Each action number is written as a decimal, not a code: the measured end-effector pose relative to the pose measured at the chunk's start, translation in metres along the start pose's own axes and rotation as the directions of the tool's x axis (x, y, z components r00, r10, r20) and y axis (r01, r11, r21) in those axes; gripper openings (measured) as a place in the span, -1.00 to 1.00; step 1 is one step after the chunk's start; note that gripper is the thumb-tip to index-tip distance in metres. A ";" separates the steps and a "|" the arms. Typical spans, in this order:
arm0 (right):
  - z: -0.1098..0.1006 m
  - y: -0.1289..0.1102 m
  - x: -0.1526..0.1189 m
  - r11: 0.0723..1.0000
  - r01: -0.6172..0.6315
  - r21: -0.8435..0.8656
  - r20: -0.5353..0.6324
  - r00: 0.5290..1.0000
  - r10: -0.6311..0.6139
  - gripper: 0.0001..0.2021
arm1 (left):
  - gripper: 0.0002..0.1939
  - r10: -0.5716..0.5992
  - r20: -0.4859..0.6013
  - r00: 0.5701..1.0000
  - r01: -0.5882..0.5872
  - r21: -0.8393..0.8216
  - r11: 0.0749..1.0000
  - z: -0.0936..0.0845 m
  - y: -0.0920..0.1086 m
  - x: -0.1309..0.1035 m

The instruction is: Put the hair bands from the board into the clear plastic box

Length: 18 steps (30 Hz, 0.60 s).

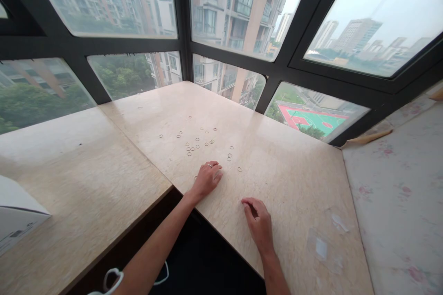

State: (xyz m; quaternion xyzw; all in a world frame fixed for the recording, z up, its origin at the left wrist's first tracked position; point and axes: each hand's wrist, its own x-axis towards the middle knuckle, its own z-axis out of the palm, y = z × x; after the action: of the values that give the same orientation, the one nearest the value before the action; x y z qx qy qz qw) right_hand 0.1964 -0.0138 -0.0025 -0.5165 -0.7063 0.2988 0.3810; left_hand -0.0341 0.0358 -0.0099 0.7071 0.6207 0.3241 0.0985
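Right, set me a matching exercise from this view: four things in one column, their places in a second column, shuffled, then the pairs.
Things:
1. left hand
2. right hand
3. scattered small rings
4. white box

Places:
A. at the far left edge of the picture, on the wooden tabletop
B. spread on the stone sill beyond both hands
C. fingers down on the sill just short of the rings, one ring lying on its fingers
D. on the sill nearer the near edge, fingers curled

Pairs: 1-C, 2-D, 3-B, 4-A
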 end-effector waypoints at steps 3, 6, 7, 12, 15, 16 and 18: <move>0.001 0.000 0.000 1.000 -0.006 0.005 -0.008 1.000 0.006 -0.76 | -0.79 -0.008 0.009 1.000 0.008 0.006 1.000 -0.014 -0.023 0.005; 0.001 0.000 0.000 1.000 -0.010 0.014 -0.020 1.000 0.011 -0.75 | -0.80 -0.001 0.018 1.000 0.000 0.020 1.000 -0.030 -0.046 0.017; 0.001 0.000 0.000 1.000 -0.012 0.015 -0.021 1.000 0.012 -0.75 | -0.80 0.000 0.019 1.000 -0.001 0.031 1.000 -0.035 -0.054 0.021; 0.001 -0.001 -0.002 1.000 -0.018 0.006 -0.023 1.000 0.018 -0.73 | -0.75 -0.013 -0.072 0.997 0.024 0.143 0.989 -0.059 -0.082 0.032; 0.001 0.000 -0.002 0.999 -0.041 0.019 -0.034 0.999 0.042 -0.74 | -0.71 -0.026 -0.172 0.985 0.056 0.174 0.983 -0.067 -0.089 0.030; 0.001 0.001 -0.001 0.997 -0.064 0.034 -0.034 0.997 0.065 -0.75 | -0.71 -0.045 -0.204 0.978 0.080 0.167 0.983 -0.068 -0.091 0.029; 0.002 -0.002 0.005 0.988 -0.134 0.073 -0.021 0.990 0.136 -0.75 | -0.70 -0.122 -0.266 0.956 0.162 0.133 0.978 -0.069 -0.095 0.027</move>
State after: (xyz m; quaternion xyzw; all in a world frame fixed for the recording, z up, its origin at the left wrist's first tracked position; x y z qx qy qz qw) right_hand 0.1930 -0.0097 -0.0011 -0.5531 -0.6533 0.3423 0.3874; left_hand -0.1511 0.0633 0.0013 0.6180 0.7006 0.3564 -0.0141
